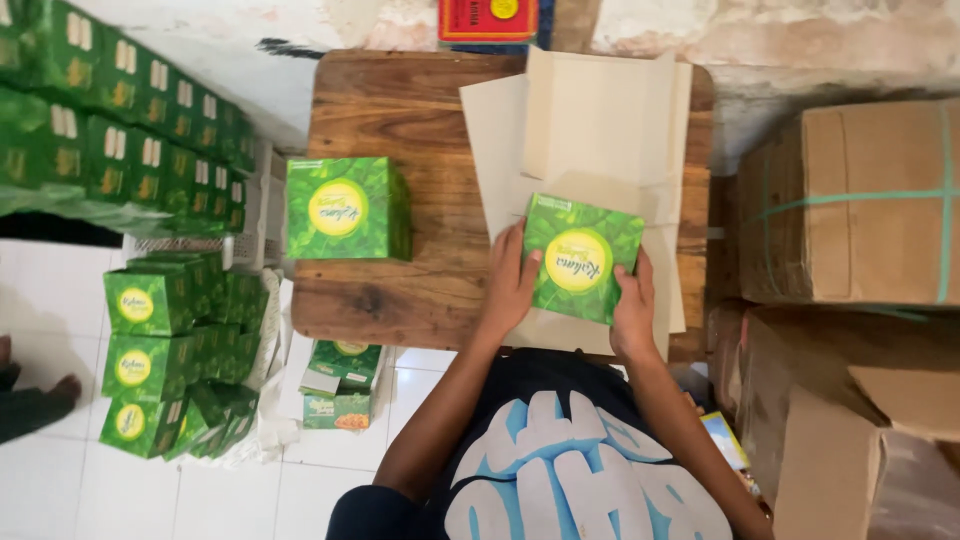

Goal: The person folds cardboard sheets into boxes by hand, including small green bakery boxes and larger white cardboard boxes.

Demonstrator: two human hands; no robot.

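Held box: a green carton [580, 258], squarish, with a leafy pattern on its top face and a round yellow emblem ringed in white at its centre; it sits tilted, its corners turned a little clockwise, in the middle right of the frame.
Where it lies: on pale cardboard sheets [590, 130] spread over the right half of the wooden desk [400, 100].
Left hand [510, 285]: pressed on the box's left edge, fingers spread apart along the side, thumb on the top face.
Right hand [633, 310]: at the box's lower right corner, fingers laid close together against its side and clamped lightly on the carton.
Second box [347, 208]: same green carton with yellow emblem, standing square on the left part of the desk, well apart from the held one.
Stack lower left: many like green boxes [160, 345] piled on the white tiled floor [60, 300].
Upper left: rows of green packs [110, 120] wrapped in clear film.
Below the desk edge: two flatter green packs [340, 385] on the floor.
Right side: large brown cartons [860, 200], one bound with green strapping.
Top centre: a red and yellow pack [488, 18] beyond the desk.
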